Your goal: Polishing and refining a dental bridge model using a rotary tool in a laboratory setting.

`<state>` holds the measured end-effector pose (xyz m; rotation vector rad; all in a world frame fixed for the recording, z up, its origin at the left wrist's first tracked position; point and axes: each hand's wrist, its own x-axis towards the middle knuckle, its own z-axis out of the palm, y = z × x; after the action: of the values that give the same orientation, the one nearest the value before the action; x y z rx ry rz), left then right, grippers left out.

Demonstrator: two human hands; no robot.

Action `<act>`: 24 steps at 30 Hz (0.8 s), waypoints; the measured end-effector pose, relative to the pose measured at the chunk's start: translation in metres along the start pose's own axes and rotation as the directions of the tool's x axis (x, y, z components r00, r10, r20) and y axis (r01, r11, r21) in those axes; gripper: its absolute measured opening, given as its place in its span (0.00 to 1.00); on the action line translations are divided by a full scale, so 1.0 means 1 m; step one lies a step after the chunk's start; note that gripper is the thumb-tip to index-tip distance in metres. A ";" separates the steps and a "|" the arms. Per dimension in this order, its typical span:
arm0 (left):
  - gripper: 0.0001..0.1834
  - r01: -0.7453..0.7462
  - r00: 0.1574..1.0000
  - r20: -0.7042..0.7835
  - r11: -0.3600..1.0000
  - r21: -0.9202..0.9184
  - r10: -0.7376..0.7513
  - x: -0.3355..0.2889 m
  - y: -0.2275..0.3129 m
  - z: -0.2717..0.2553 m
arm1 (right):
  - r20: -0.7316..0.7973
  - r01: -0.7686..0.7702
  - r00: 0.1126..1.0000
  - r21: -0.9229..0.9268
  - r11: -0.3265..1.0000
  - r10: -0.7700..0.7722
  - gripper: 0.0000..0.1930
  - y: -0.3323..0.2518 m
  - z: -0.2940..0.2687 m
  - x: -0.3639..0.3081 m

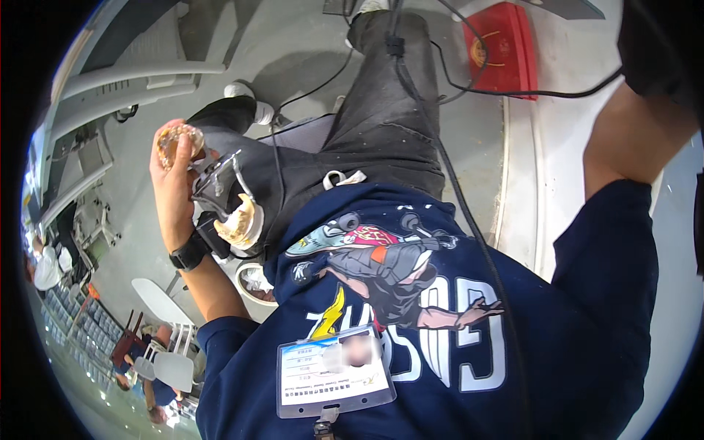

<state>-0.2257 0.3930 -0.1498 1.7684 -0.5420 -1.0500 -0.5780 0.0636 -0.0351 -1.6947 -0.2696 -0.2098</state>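
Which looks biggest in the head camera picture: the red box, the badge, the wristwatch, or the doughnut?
Largest to smallest as they look:
1. badge, though it hangs closest to the camera
2. red box
3. doughnut in the left hand
4. wristwatch
The last two look close.

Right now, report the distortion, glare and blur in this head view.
Head view: strong fisheye, black corners, the white ledge bending near the rim; bright washout at the lower left edge; the left hand and its speckled round object reasonably sharp; the badge partly smeared; right hand out of view.
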 end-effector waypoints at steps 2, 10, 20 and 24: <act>0.19 0.001 1.000 0.024 1.000 -0.024 0.000 -0.002 0.000 -0.001 | 0.018 -0.001 1.000 0.000 1.000 0.001 0.30 0.000 -0.002 0.000; 0.20 -0.077 0.996 -0.042 0.997 -0.011 0.076 -0.001 -0.009 0.001 | 0.034 -0.002 0.999 0.022 1.000 0.001 0.31 0.006 -0.004 -0.006; 0.20 -0.071 0.997 -0.022 0.997 -0.025 0.070 -0.005 -0.001 0.003 | 0.066 0.012 0.998 0.007 1.000 -0.013 0.32 0.007 -0.012 0.005; 0.18 -0.021 0.998 -0.066 0.998 -0.057 0.017 -0.008 0.003 0.009 | 0.056 0.015 0.998 0.025 1.000 -0.017 0.32 0.016 -0.019 0.001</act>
<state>-0.2372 0.3930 -0.1451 1.7374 -0.4826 -0.9814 -0.5722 0.0428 -0.0474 -1.6767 -0.3264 -0.1704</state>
